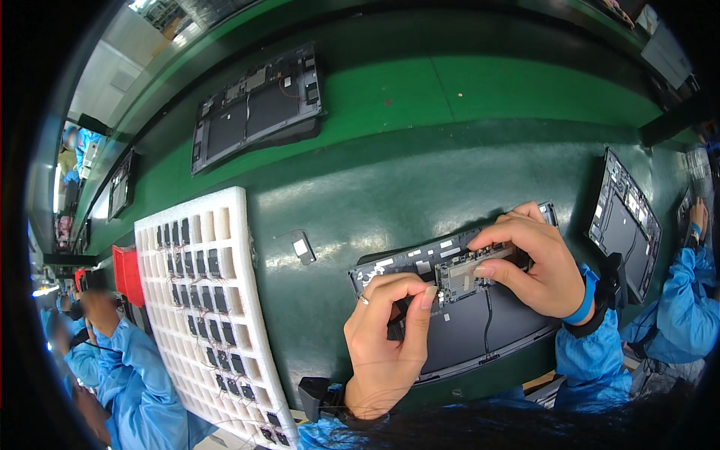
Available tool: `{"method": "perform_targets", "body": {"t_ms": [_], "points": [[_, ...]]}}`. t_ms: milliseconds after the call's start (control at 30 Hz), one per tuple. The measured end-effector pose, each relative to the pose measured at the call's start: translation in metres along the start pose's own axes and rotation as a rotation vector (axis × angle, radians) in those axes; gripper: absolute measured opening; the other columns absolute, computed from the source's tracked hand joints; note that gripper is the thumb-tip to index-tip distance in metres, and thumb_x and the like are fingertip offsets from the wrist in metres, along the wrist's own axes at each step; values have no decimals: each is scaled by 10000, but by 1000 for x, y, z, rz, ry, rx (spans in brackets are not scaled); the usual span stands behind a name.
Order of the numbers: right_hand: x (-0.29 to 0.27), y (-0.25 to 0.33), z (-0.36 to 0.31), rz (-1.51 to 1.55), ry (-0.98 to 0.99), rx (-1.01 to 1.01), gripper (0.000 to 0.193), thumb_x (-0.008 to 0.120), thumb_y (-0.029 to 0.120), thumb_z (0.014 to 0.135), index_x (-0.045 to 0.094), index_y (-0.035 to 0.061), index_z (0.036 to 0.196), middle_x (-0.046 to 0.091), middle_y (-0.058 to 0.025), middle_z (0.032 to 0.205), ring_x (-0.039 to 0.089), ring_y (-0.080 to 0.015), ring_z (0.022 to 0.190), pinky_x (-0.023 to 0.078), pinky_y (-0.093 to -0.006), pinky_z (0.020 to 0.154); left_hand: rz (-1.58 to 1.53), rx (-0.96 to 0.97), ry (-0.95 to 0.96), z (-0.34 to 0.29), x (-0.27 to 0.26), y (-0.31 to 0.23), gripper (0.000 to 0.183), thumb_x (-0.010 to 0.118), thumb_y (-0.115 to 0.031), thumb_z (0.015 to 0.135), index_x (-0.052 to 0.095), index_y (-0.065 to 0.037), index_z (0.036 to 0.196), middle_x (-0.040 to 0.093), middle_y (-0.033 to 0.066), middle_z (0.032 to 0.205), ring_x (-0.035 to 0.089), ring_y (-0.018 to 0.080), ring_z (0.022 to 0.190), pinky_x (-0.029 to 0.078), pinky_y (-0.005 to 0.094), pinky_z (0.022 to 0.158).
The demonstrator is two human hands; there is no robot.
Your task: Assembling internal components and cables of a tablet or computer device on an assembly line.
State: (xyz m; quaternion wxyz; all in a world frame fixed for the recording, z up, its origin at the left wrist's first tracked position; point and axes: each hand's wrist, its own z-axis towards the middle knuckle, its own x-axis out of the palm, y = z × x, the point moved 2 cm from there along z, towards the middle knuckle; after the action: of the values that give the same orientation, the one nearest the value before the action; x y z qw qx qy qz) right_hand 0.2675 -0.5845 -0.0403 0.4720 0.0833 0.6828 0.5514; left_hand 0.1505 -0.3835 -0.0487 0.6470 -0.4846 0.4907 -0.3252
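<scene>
Green bench (pixel 337 187) spans a workshop, with people in blue near both ends. Leftmost on it, a red box (pixel 127 276) sits beside a white foam tray (pixel 238 201), where only some pockets hold small black parts with thin wires. Toward the far left lies an opened laptop (pixel 259 112); nearer, one black piece (pixel 303 247) rests loose. Next, the left hand (pixel 384 330) has thumb and forefinger pinched at the left end of a circuit board (pixel 459 281) — whether that grip has caught a wire, I cannot tell. Beneath is an uncovered laptop case (pixel 457 337). Work here seems partway: cover off, board apparently unseated, fixing and closing up apparently left. The right hand (pixel 536 262) grasps the board between thumb and fingers. Farther right, another opened laptop (pixel 615 232) stands exposed.
</scene>
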Motion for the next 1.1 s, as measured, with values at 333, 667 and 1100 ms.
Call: {"method": "perform_targets", "body": {"t_ms": [333, 667, 1100], "points": [[-1, 1, 2, -169, -183, -178, 285, 864, 190, 852, 754, 108, 1101, 708, -9, 865, 610, -196, 773, 355, -370, 865, -29, -20, 100, 8, -5, -2, 150, 738, 7, 981, 776, 2, 1126, 787, 130, 1022, 755, 212, 894, 578, 305, 813], [1, 3, 1, -224, -199, -235, 247, 866, 202, 833, 765, 109, 1038, 710, -21, 846, 590, -208, 733, 348, -367, 815, 74, 40, 36, 4, 1, 2, 81, 751, 29, 955, 769, 34, 1034, 786, 120, 942, 717, 176, 837, 556, 274, 774], [2, -2, 1, -190, -218, -194, 266, 868, 201, 823, 759, 100, 1044, 707, -17, 837, 614, -220, 739, 375, -368, 798, 161, 70, -41, 3, 12, 4, 77, 761, 25, 933, 767, 5, 1006, 790, 95, 918, 700, 176, 783, 537, 286, 736]]}}
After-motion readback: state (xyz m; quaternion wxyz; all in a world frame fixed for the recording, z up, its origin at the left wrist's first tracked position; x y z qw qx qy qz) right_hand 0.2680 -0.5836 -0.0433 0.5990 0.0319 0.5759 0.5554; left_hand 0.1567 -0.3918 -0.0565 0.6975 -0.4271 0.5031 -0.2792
